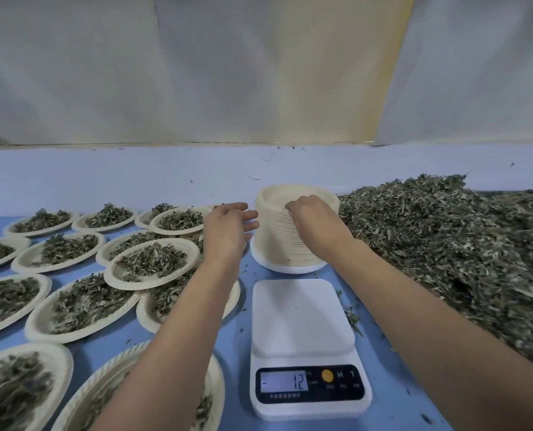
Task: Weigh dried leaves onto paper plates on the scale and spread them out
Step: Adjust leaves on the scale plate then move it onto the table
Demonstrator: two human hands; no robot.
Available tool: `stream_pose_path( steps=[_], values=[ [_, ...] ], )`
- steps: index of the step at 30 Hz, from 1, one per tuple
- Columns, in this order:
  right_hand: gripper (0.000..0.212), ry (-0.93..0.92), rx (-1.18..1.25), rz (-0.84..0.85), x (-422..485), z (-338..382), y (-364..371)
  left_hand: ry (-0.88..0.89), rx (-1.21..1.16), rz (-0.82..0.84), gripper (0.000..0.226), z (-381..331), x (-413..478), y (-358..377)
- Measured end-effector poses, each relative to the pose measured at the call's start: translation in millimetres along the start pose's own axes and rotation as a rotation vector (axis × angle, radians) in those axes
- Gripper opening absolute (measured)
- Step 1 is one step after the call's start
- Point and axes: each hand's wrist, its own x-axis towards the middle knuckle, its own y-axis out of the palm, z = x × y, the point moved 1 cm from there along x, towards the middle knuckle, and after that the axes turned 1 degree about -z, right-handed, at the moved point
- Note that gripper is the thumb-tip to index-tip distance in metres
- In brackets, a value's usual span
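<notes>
1. Right hand (312, 213) curls on the top plate (277, 194) of the stack (277, 244), behind the scale (299, 312).
2. Left hand (228, 228) spread beside it.
3. Plate looks light, bendy; best lifted by its rim.

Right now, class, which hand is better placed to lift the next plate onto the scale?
The right hand: its fingers curl over the top rim of the plate stack, just behind the bare scale. The left hand is open beside it.

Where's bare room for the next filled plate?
Bare blue table lies behind the filled plates, left of the plate stack. The scale platform is bare. Plates overlap left of it; the leaf pile fills the right.
</notes>
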Motion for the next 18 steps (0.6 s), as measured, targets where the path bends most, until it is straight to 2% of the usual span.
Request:
stream_pose_path(
  steps=[5, 18],
  values=[
    [0.046, -0.025, -0.017, 0.001, -3.0, 2.0, 0.6, -0.01, -0.025, -0.012, 0.026, -0.1, -0.7, -1.4],
    [0.052, -0.054, -0.07, -0.068, -4.0, 6.2, 1.0, -0.028, -0.021, -0.013, 0.024, 3.9, -0.7, 4.8]
  ],
)
